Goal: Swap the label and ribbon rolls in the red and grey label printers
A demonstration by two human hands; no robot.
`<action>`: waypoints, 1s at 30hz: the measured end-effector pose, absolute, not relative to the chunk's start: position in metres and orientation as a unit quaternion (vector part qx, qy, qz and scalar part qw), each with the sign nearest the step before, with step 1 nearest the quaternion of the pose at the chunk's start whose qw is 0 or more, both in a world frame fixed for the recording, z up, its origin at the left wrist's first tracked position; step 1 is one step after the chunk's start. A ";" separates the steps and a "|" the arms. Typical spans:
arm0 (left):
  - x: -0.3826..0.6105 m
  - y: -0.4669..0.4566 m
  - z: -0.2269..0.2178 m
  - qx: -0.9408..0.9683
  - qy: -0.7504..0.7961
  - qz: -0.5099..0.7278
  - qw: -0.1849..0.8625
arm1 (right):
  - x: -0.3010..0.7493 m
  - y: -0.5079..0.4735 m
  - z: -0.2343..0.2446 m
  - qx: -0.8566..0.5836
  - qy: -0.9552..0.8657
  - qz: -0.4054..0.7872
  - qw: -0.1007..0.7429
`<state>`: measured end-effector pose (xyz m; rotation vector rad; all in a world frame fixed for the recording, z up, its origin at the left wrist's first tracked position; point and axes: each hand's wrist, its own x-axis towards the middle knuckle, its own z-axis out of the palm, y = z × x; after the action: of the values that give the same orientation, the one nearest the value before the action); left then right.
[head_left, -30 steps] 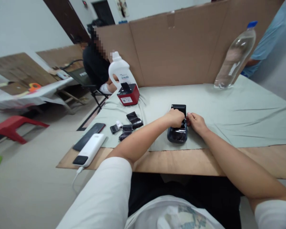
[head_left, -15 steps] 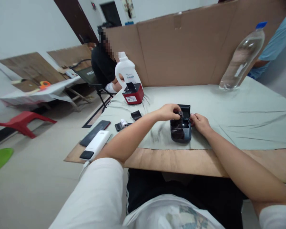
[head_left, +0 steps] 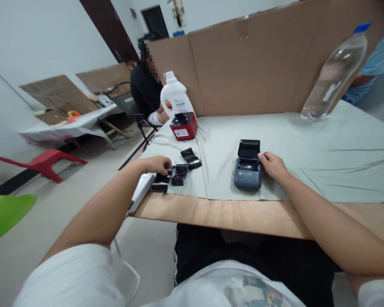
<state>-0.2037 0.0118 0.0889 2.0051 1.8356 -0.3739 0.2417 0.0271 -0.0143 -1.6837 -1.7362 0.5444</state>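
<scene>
A small dark grey label printer (head_left: 247, 178) sits on the cloth with its lid (head_left: 248, 148) raised and its inner compartment showing. My right hand (head_left: 273, 165) pinches the printer's right edge near the hinge. At the left of the table, my left hand (head_left: 158, 164) has its fingers curled down on a glossy black strip (head_left: 161, 181); the fingertips are partly hidden. More crumpled black strips (head_left: 190, 157) lie just to the right of that hand. A white power bank (head_left: 142, 191) is under my left forearm, partly covered.
A red and black box-shaped device (head_left: 184, 130) stands before a white jug (head_left: 176, 94). Brown cardboard (head_left: 243, 72) walls the back, and a large clear bottle (head_left: 336, 76) leans against it. A seated person (head_left: 144, 85) is beyond the table; a red stool (head_left: 48, 163) stands at left.
My left hand has moved from the printer to the left side of the table, taking a black strip along. The printer's compartment is now uncovered. My right hand stays at the printer.
</scene>
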 end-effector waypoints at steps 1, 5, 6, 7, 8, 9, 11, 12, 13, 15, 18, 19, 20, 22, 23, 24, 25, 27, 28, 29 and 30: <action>-0.204 0.011 0.085 0.716 0.657 -0.131 0.198 | 0.241 0.027 -0.014 -0.643 -0.664 0.203 0.323; -0.190 0.019 0.086 0.713 0.675 -0.091 0.166 | 0.240 0.026 -0.011 -0.654 -0.664 0.196 0.305; -0.184 0.024 0.087 0.714 0.681 -0.071 0.145 | 0.240 0.026 -0.011 -0.656 -0.663 0.195 0.302; -0.178 0.030 0.088 0.713 0.688 -0.052 0.122 | 0.240 0.025 -0.011 -0.657 -0.664 0.194 0.299; -0.170 0.037 0.087 0.711 0.695 -0.039 0.098 | 0.240 0.025 -0.010 -0.657 -0.664 0.195 0.298; -0.162 0.043 0.085 0.708 0.701 -0.031 0.078 | 0.240 0.025 -0.010 -0.656 -0.665 0.196 0.297; -0.145 0.055 0.077 0.703 0.709 -0.027 0.055 | 0.240 0.025 -0.010 -0.654 -0.667 0.202 0.296; -0.136 0.060 0.072 0.701 0.711 -0.028 0.053 | 0.240 0.025 -0.010 -0.653 -0.666 0.204 0.296; -0.128 0.065 0.066 0.701 0.710 -0.029 0.055 | 0.240 0.024 -0.010 -0.652 -0.667 0.205 0.297; -0.110 0.071 0.058 0.707 0.704 -0.033 0.065 | 0.240 0.024 -0.010 -0.648 -0.669 0.206 0.300; -0.085 0.070 0.061 0.729 0.679 -0.032 0.084 | 0.240 0.024 -0.010 -0.644 -0.673 0.205 0.302; -0.076 0.065 0.067 0.744 0.659 -0.019 0.108 | 0.240 0.024 -0.010 -0.643 -0.673 0.206 0.302; -0.068 0.058 0.074 0.763 0.628 0.004 0.152 | 0.240 0.024 -0.010 -0.643 -0.673 0.207 0.301; -0.051 0.039 0.091 0.794 0.525 0.063 0.300 | 0.240 0.024 -0.010 -0.642 -0.673 0.211 0.300; -0.043 0.028 0.098 0.796 0.455 0.084 0.390 | 0.240 0.024 -0.010 -0.641 -0.673 0.212 0.300; -0.034 0.018 0.104 0.789 0.388 0.091 0.468 | 0.240 0.024 -0.010 -0.641 -0.674 0.212 0.300; -0.025 0.008 0.107 0.779 0.333 0.087 0.523 | 0.240 0.024 -0.010 -0.640 -0.674 0.212 0.301; -0.007 -0.003 0.103 0.772 0.271 0.093 0.568 | 0.240 0.024 -0.010 -0.640 -0.675 0.211 0.301; 0.003 -0.005 0.096 0.776 0.262 0.116 0.563 | 0.239 0.024 -0.010 -0.640 -0.676 0.209 0.301; 0.012 -0.003 0.088 0.783 0.265 0.151 0.543 | 0.239 0.024 -0.010 -0.640 -0.676 0.208 0.301; 0.020 0.000 0.077 0.791 0.277 0.195 0.510 | 0.239 0.024 -0.009 -0.640 -0.676 0.208 0.300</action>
<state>0.0197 0.0002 0.0775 1.9032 0.6662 0.4686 0.2394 0.0242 -0.0092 -1.6983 -1.7959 0.5527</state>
